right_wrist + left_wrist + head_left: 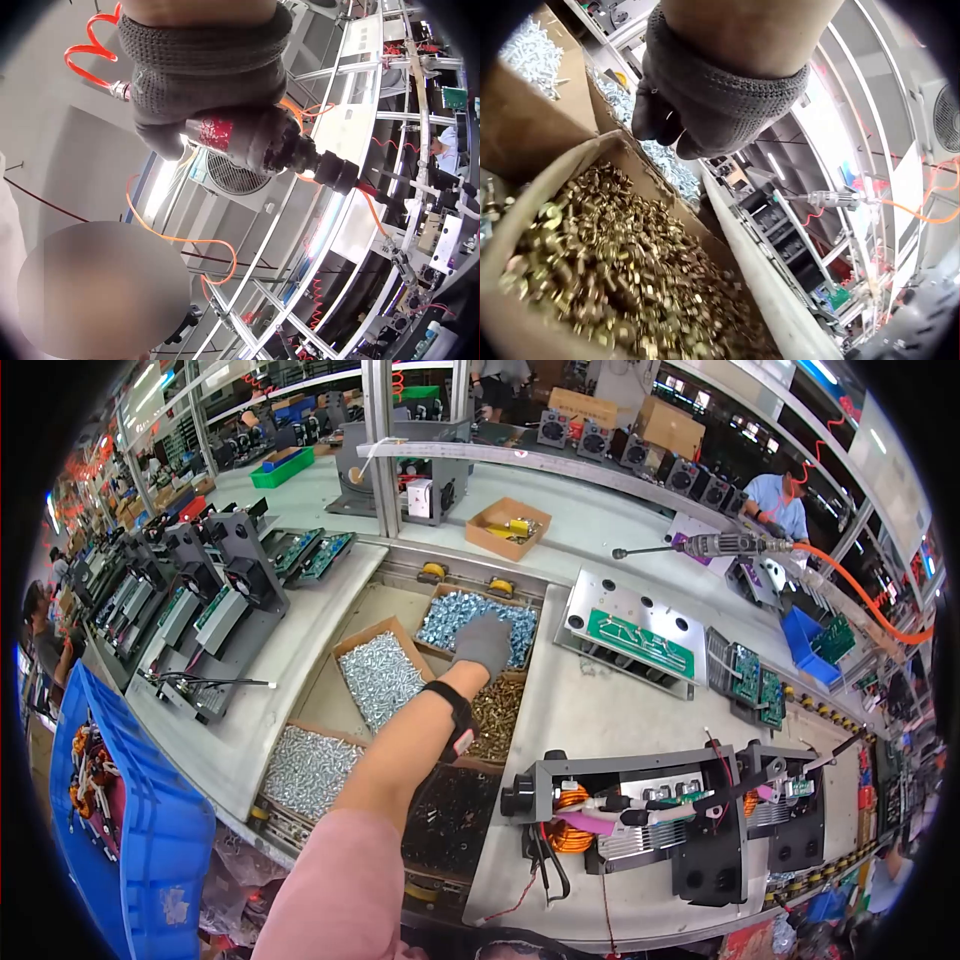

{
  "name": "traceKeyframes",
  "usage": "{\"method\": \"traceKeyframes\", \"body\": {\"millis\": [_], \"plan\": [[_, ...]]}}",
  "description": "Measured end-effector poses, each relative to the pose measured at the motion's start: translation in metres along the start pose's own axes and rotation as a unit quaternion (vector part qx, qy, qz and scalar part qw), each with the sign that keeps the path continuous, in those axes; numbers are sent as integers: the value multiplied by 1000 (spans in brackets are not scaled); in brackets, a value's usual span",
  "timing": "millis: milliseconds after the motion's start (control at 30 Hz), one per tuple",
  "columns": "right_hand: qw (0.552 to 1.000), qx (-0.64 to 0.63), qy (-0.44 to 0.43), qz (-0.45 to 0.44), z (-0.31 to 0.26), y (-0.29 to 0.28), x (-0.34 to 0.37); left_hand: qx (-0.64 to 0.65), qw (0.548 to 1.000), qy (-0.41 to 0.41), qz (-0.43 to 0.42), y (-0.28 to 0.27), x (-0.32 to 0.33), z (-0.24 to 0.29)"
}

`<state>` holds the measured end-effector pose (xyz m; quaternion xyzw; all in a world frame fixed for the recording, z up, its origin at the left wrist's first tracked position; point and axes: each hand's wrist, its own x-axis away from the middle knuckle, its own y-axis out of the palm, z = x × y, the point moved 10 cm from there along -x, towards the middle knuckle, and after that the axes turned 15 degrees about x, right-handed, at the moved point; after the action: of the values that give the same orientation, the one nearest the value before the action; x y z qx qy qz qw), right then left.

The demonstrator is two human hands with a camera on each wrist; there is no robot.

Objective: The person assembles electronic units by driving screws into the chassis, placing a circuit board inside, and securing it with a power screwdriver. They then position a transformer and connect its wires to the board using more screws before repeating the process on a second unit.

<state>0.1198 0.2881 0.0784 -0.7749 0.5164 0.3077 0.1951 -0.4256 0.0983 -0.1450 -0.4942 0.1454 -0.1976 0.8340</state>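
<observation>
My left hand (484, 644), in a grey glove, reaches into a cardboard box of bluish-silver screws (445, 618) in the head view. In the left wrist view its bent fingers (654, 124) point down by the silver screws, just beyond a box of brass-coloured screws (641, 281). I cannot tell whether the fingers pinch any screws. Only the right wrist view has my right hand (210, 79), also gloved, which grips a pneumatic screwdriver (247, 142) with a red label and a coiled red hose. The driver's bit points away to the right.
More boxes hold silver screws (378, 678) and dark screws (455, 815). At the right lie an assembly with copper coils (640, 820) and a metal chassis with a green board (640, 630). Another driver (715, 546) hangs above. A blue bin (150, 830) stands at left.
</observation>
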Motion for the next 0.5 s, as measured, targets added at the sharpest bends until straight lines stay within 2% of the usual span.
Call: {"method": "traceKeyframes", "body": {"millis": [200,300,333,433,500], "plan": [[1000,-17,2,-25,4,12,-3,2,999,-25,45,9,-28,-11],[999,-26,4,-33,5,15,-3,112,990,-62,67,-13,-13,-15],[999,-30,6,-37,6,17,-3,112,989,-59,72,-14,-15,-14],[998,-39,7,-49,8,23,-4,164,985,58,-1,8,-23,12],[997,-45,6,-59,8,28,-4,138,989,55,-3,17,-21,21]]}}
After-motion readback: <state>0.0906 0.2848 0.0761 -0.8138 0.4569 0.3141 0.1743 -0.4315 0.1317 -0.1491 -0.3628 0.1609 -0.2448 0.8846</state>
